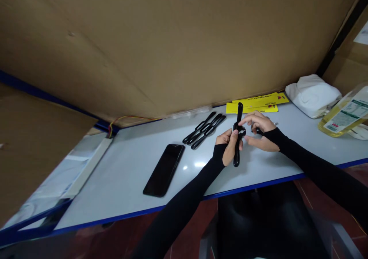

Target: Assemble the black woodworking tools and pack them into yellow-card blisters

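My left hand (230, 145) grips a black spokeshave (239, 113) by its middle, its two handles pointing away from and toward me. Beside it is my right hand (263, 132), with the index fingertip at the spokeshave's centre and the thumb held apart near its right side. A dark object (258, 131) shows in the gap under the right fingers; whether it lies on the table or touches the hand I cannot tell. Several more black spokeshave bodies (204, 128) lie side by side to the left of my hands.
A black phone (164, 170) lies on the white table (123, 163), left of my forearm. Yellow printed cards (255, 102) rest along the cardboard back wall (172, 51). At the right are a white cloth bundle (313, 94) and a bottle of yellow liquid (345, 111).
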Demonstrator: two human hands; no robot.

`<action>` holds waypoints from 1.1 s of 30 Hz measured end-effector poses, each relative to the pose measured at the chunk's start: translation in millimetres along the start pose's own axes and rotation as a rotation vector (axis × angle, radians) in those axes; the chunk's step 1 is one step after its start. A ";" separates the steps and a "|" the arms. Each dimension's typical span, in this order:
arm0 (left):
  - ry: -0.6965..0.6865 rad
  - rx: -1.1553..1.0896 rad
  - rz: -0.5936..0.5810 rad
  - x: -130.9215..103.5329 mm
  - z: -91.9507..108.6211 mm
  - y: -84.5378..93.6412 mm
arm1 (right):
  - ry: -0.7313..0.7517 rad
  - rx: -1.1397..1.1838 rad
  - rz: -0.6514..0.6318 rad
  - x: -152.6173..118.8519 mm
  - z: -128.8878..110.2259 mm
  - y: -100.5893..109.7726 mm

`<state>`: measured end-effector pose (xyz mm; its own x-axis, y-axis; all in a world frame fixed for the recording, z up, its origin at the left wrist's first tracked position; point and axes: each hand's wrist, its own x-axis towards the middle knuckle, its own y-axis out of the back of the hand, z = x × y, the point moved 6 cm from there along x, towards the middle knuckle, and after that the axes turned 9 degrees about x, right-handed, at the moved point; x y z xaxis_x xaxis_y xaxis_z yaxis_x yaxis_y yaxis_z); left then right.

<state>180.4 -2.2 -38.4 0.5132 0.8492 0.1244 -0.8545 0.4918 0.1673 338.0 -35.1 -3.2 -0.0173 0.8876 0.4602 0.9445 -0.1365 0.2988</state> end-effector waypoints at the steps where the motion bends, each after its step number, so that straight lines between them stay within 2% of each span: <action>1: -0.003 0.000 0.009 0.4 0.8 0.5 | 0.007 -0.023 -0.014 -0.1 -0.9 -0.8; 5: 0.000 -0.014 0.021 1.2 2.1 2.7 | 0.037 -0.033 -0.005 -0.3 -4.9 -0.2; 14: 0.047 -0.070 0.052 0.0 -1.0 1.0 | -0.025 0.051 0.089 -3.1 -3.6 -3.8; 18: 0.054 -0.114 0.056 0.7 -4.5 0.3 | 0.038 -0.055 0.026 -2.8 -8.8 -4.5; 23: 0.043 -0.102 0.062 -0.4 -2.8 1.3 | 0.003 -0.017 0.118 -3.4 -6.7 0.7; 27: 0.019 -0.096 0.063 -0.3 -0.3 1.1 | 0.053 -0.056 0.040 -3.0 -8.1 -2.1; 33: 0.020 -0.122 0.070 0.1 -4.2 -0.1 | 0.097 -0.138 0.039 -2.4 -7.1 -0.2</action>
<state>180.2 -1.3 -42.5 0.4514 0.8852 0.1122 -0.8922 0.4500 0.0390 335.5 -40.3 1.5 -0.0190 0.8350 0.5500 0.8913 -0.2351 0.3876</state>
